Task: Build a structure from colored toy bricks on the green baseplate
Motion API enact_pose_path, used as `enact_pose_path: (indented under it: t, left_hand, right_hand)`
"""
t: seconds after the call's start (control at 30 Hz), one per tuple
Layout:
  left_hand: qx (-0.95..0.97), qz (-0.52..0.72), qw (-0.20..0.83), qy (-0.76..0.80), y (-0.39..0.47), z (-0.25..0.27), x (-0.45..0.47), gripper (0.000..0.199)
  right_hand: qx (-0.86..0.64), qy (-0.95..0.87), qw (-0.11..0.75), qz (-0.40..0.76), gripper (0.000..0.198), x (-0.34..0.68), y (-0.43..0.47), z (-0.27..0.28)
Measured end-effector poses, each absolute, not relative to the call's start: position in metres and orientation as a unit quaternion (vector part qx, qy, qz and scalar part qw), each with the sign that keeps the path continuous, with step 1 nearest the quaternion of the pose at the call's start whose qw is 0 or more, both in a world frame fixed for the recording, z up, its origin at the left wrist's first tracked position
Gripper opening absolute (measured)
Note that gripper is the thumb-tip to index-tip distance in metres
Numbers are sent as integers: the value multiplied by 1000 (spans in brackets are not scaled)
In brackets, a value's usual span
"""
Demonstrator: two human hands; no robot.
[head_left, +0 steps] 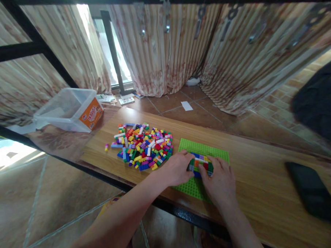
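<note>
We have both hands on a small multicoloured brick build (201, 163) that sits on the green baseplate (208, 150) on the wooden worktop (256, 172). Our left hand (177, 168) pinches its left end, and our right hand (219, 179) pinches its right end. A loose brick pile (144, 147) lies just left of our left hand; a black phone (310, 189) lies well right.

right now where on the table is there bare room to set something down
Bare wood lies between the green baseplate and the black phone, and along the far edge. It is crowded at the brick pile and where both hands meet.
</note>
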State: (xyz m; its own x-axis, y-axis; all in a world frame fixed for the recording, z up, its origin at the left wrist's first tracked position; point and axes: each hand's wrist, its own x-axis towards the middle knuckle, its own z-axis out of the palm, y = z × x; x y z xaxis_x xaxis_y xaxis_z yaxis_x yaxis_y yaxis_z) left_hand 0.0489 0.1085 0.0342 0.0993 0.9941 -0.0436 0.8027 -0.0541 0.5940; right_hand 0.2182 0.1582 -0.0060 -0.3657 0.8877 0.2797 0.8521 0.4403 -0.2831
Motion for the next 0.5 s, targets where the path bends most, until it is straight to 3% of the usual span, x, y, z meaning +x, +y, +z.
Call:
enact_pose_path:
  t: [0.5]
  left_hand:
    - [743, 206, 238, 590, 106, 32, 39, 37]
  right_hand:
    - [-413, -900, 136, 29, 58, 217, 156, -15]
